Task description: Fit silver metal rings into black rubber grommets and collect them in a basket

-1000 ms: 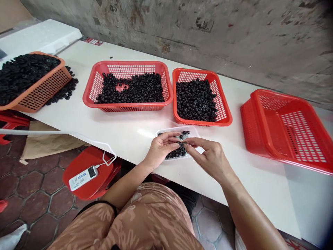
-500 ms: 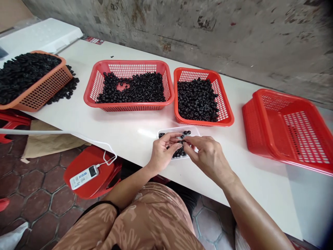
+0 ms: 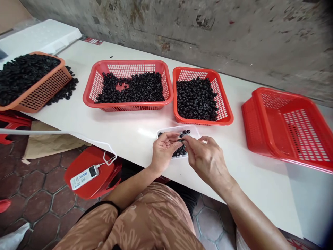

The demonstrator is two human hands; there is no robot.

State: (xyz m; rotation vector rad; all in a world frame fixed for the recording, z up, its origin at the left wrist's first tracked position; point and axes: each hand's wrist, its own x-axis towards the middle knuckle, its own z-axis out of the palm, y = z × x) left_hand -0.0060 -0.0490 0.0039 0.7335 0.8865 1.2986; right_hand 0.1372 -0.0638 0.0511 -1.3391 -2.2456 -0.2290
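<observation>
My left hand and my right hand meet above a small white plastic tray. Their fingertips pinch a small black rubber ring between them. The tray holds a shallow layer of similar rings, partly hidden under my fingers. Behind it, two red mesh baskets hold many black rings. An orange mesh basket full of rings leans at the far left, with a loose heap of rings beside it on the white table.
A red mesh basket with no rings in it sits at the right of the table. Below the table's left edge, a white cable runs to a white device on a red stool. A stained concrete wall borders the table's far side.
My hands have drawn slightly closer and my right fingers have shifted on the ring. The baskets and tray differ only by a small shift of the view.
</observation>
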